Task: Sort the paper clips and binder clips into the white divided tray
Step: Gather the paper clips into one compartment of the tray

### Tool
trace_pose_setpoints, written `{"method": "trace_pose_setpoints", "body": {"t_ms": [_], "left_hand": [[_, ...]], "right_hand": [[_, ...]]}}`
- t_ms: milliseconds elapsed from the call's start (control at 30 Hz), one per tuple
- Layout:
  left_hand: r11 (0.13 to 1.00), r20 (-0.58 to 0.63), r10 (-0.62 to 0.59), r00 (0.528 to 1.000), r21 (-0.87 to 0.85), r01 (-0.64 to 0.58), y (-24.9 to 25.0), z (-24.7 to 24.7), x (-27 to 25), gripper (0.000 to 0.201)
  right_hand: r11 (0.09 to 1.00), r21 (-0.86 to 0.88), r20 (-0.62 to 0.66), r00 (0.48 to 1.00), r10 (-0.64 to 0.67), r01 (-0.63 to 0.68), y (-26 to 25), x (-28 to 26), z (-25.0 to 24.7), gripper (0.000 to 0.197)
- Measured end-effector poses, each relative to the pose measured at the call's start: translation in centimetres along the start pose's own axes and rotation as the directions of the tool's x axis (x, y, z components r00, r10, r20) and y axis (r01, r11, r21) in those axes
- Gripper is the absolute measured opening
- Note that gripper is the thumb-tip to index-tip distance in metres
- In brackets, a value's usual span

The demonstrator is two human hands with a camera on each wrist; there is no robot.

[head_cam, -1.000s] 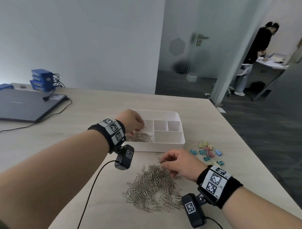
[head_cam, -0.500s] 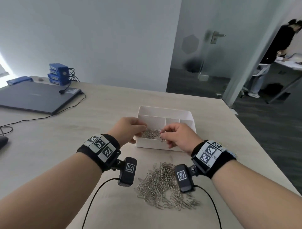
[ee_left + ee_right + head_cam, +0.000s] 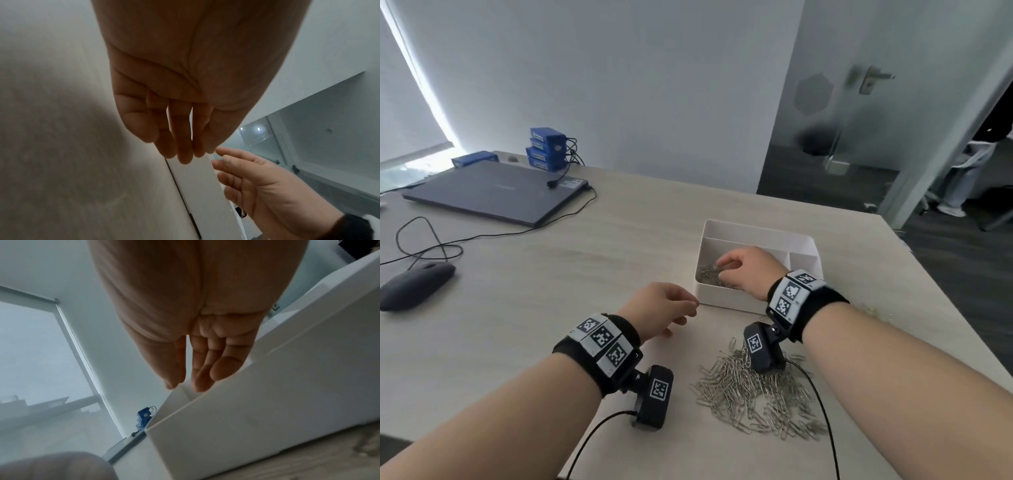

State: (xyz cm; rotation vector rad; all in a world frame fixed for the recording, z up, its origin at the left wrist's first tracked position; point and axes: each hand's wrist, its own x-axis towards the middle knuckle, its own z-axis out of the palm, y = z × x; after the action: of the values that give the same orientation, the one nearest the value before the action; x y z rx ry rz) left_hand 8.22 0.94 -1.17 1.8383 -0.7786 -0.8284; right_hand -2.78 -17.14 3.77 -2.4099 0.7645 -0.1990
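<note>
The white divided tray (image 3: 755, 228) stands mid-table, with silver paper clips (image 3: 707, 274) in its near-left compartment. My right hand (image 3: 722, 270) hangs over those clips with its fingers pointing down; the right wrist view shows its fingers (image 3: 200, 379) nearly straight above the tray wall (image 3: 246, 418), with nothing held. My left hand (image 3: 688, 308) rests on the table just outside the tray's near-left corner, and its relaxed fingers (image 3: 185, 151) hold nothing. A large pile of loose paper clips (image 3: 750, 394) lies in front of the tray, between my wrists.
A closed laptop (image 3: 493, 193) with its cable, a dark mouse (image 3: 416, 284) and stacked blue boxes (image 3: 546, 150) sit at the far left. A few pale binder clips (image 3: 873, 310) show beside my right forearm. The table's right edge (image 3: 945, 291) is close.
My right hand carried clips from the pile to the tray's left compartment and has opened over it. My left hand drew back out of the tray to the table. The view swung left.
</note>
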Motion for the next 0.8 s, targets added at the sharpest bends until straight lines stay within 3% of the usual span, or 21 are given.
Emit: {"method": "trace_pose_setpoints", "body": {"t_ms": [133,267,433,600,800], "left_hand": [[0.999,0.019,0.007,1.0,0.041,-0.008,-0.5,1.1,0.1,0.008],[0.995,0.051,0.047,0.998,0.089,-0.051,-0.6,2.6,0.2,0.007],[0.969,0.099,0.092,0.991,0.221,-0.112,-0.3,4.3,-0.2,0.008],[0.94,0.133,0.107,0.985,0.308,-0.143,-0.1,4.8,-0.9,0.013],[0.927,0.171,0.11,0.979,0.337,-0.163,0.1,4.9,-1.4,0.023]], "right_hand": [[0.998,0.032,-0.122,0.992,-0.044,0.049,1.6,-3.7,-1.9,0.017],[0.993,-0.12,0.093,0.996,0.017,-0.006,4.2,-7.8,-2.5,0.026],[0.942,-0.327,0.277,0.961,0.013,0.081,6.1,-10.0,-1.8,0.048],[0.917,-0.39,0.338,0.939,0.064,0.078,6.7,-10.6,-0.8,0.066],[0.933,-0.347,0.313,0.95,0.022,0.093,6.5,-12.0,-1.1,0.064]]}}
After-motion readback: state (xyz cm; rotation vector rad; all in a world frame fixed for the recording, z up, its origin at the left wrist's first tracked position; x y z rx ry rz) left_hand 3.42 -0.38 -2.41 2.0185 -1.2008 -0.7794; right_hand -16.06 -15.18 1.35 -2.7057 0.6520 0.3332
